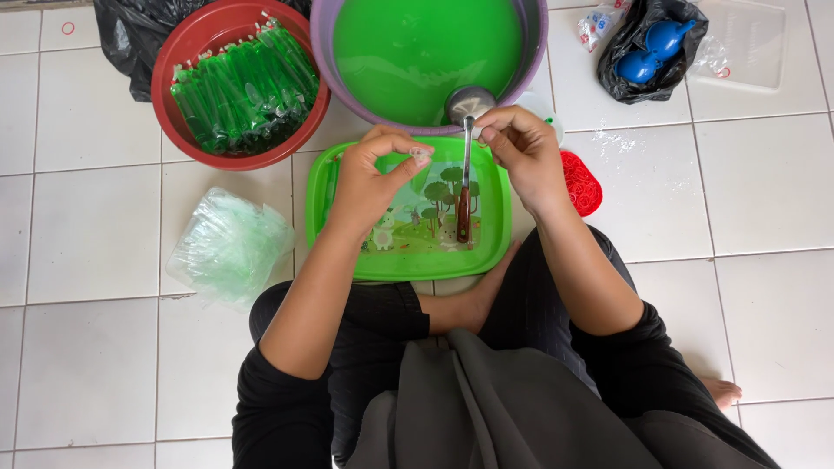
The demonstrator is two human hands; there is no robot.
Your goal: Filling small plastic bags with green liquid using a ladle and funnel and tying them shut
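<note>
My left hand (372, 178) hovers over the green tray (495, 227) and pinches the twisted top of a thin clear plastic bag (420, 156) between thumb and forefinger. My right hand (519, 148) is just to its right, fingers curled close to the bag's top and next to the ladle's metal stem. The ladle (466, 156) rests with its bowl on the rim of the purple basin (323, 35), which is full of bright green liquid (426, 48), and its brown handle lies on the tray.
A red bowl (174, 52) at the upper left holds several filled green tubes. A stack of clear empty bags (228, 245) lies left of the tray. Red rubber bands (580, 182) sit right of it. A black bag with blue objects (653, 48) is at the upper right.
</note>
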